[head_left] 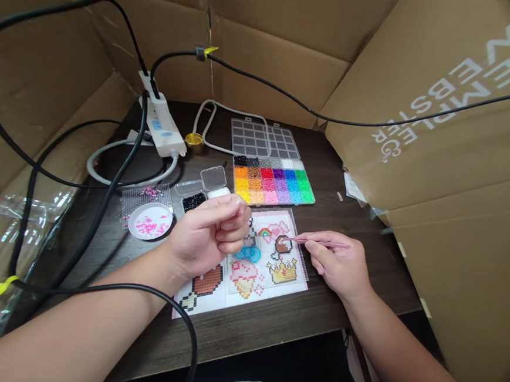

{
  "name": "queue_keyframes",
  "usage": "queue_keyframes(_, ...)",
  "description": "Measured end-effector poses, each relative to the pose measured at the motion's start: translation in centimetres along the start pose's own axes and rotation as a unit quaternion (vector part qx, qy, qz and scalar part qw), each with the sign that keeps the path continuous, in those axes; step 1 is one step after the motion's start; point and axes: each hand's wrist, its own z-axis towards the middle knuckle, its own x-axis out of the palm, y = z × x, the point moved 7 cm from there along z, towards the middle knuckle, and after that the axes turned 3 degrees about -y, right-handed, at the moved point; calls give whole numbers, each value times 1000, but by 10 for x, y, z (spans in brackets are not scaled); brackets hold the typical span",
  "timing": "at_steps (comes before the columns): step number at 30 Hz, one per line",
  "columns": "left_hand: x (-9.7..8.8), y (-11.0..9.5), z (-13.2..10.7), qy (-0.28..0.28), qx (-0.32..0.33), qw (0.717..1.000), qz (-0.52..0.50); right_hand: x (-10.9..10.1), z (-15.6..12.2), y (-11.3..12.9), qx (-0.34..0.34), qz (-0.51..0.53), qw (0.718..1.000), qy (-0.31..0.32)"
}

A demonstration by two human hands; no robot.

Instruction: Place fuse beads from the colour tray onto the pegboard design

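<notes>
My left hand (210,234) hovers over the pattern sheet (249,267) with its fingers curled and pinched together; what they hold is too small to name. My right hand (340,262) grips pink tweezers (317,242) whose tip rests on a brown heart-like bead figure (283,244) on the clear pegboard. The sheet shows a rainbow, a crown, an ice cream and other pixel pictures. Behind it stands an open bead box (273,180) with many coloured compartments.
A white dish of pink beads (150,220) sits on a second pegboard at the left. Two small open cases of black and white beads (201,195), a gold cap (194,142), a white power strip (163,125) and black cables cross the dark table (244,331). Cardboard walls surround it.
</notes>
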Motion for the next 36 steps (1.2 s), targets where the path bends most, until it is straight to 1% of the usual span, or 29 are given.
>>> queue_keyframes(8,-2,0,0,-8,0,1000,1,2,0,1,2,5,1000,7)
queue_keyframes(13,-2,0,0,-7,2,1000,3,-8,-3,-5,-6,14,1000,-5)
queue_keyframes(17,-1,0,0,-8,2,1000,6,-14,-9,-4,-10,-12,1000,-10)
queue_keyframes(22,-1,0,0,-12,2,1000,13,-9,-10,2,-18,-21,1000,-1)
queue_keyframes(36,0,1,-1,-17,-4,1000,7,-4,-8,8,-2,-27,1000,-5)
